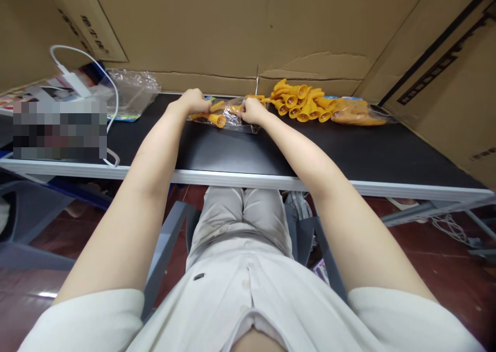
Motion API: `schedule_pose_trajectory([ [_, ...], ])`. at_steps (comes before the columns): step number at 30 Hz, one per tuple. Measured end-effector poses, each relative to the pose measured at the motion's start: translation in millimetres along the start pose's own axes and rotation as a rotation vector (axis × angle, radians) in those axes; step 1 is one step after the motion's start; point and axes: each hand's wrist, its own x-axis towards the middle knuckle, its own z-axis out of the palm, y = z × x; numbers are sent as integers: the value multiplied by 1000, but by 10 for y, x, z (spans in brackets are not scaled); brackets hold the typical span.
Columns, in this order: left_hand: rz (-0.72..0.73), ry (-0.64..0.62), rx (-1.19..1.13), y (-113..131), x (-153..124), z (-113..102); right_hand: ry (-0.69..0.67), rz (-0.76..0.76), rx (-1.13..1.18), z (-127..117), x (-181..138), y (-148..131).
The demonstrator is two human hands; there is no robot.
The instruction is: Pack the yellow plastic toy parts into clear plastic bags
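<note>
On the black tabletop (228,153) lies a clear plastic bag (238,125) with several yellow trumpet-shaped plastic pieces (217,120) in or on it; I cannot tell which are inside. My left hand (195,103) is closed at the bag's left end, its fingertips partly hidden. At the right end, my right hand (253,110) pinches the bag with bent fingers. Just right of that hand is a pile of loose yellow trumpet-shaped pieces (304,104), flared ends mostly facing me. Beside the pile, more yellow pieces (356,112) show through clear plastic.
Clear plastic packaging (134,91) lies at the back left, near a white plug (77,85) with a looping white cable (112,83). A cardboard wall (232,26) closes off the back. A metal edge strip (240,179) runs along the table's front.
</note>
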Motion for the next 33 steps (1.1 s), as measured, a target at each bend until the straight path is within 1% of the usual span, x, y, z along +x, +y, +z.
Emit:
schedule_pose_trajectory([
  [3, 0, -12, 7, 31, -59, -27, 21, 3, 3, 82, 105, -5],
  [5, -4, -11, 6, 43, -96, -31, 12, 42, -6, 108, 146, -25],
  [8, -13, 29, -9, 35, -105, 7, -3, 93, -13, 113, 190, -40],
  [11, -14, 65, -41, 30, -72, 70, 6, 58, -21, 100, 210, -28],
  [13, -10, 91, -57, 61, -58, 105, 2, 41, -36, 78, 187, -32],
  [18, -52, 194, -72, 213, -88, 208, -10, 80, -52, -5, 11, -123],
  [22, -30, 220, -144, 192, -60, 341, 2, 111, -32, -45, -99, -180],
  [24, -37, 214, -157, 132, -26, 394, 13, 131, -11, -50, -120, -197],
  [28, -78, 132, -158, 39, 19, 439, 31, 151, 9, -35, -125, -226],
  [33, -84, 133, -166, 29, 12, 432, 40, 152, 7, 16, -106, -231],
])
